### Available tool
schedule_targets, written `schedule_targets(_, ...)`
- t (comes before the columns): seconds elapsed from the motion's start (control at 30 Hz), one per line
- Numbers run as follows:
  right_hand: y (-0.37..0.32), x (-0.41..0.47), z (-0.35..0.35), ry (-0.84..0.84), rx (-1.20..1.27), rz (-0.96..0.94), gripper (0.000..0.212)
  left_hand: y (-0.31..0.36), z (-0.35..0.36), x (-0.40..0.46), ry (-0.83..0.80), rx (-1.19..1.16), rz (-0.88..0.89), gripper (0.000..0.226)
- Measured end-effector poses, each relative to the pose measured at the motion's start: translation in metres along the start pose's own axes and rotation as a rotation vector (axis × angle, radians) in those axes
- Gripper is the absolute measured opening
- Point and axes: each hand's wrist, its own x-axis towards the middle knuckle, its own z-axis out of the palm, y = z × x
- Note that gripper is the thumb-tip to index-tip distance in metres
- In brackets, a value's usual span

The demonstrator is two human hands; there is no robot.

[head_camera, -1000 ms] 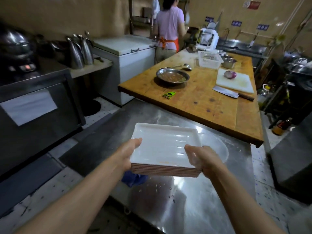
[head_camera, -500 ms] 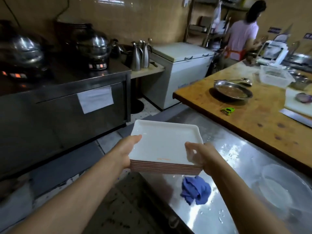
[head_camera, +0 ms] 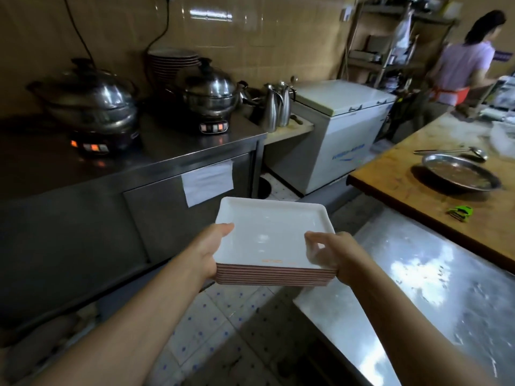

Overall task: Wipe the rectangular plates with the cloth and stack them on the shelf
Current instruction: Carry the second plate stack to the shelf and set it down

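Observation:
A stack of several white rectangular plates [head_camera: 267, 232] with brown undersides hangs in the air over the tiled floor, between the steel counter and the steel table. My left hand [head_camera: 211, 252] grips its left edge, thumb on the top plate. My right hand [head_camera: 331, 254] grips the right near corner, thumb curled over the rim. The blue cloth is out of view.
A steel counter [head_camera: 195, 151] on the left carries two lidded pots [head_camera: 89, 107] and a stack of round plates [head_camera: 172, 62]. Jugs [head_camera: 276, 107] and a white chest freezer [head_camera: 342, 123] stand behind. Right: a wet steel table [head_camera: 432, 288], a wooden table [head_camera: 418, 190] with a metal pan [head_camera: 459, 174]. A person [head_camera: 462, 65] stands far right.
I have turned left and carried the plate stack off the steel table, out over the floor toward the counter. The blue cloth has dropped out of view. Both hands keep their grip.

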Motion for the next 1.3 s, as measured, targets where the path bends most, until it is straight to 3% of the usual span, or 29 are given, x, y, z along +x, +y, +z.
schedule_targets(0.27,-0.059,0.061,0.047,-0.077,-0.044,0.021,0.04,0.058,-0.022,0.062,0.027,-0.036,0.041,0.021)
schedule_targets(0.57,-0.13,0.174,0.056,-0.005,-0.011,-0.025,0.039,0.145,0.014,0.16,0.019,0.018,0.109,0.023)
schedule_targets(1.1,-0.242,0.353,0.023,0.228,0.138,0.085,0.05,0.282,0.13,0.353,-0.229,0.163,0.099,0.015)
schedule_targets(1.3,-0.283,0.414,0.008,0.218,0.357,0.076,0.044,0.348,0.19,0.434,-0.344,0.226,0.042,0.015)
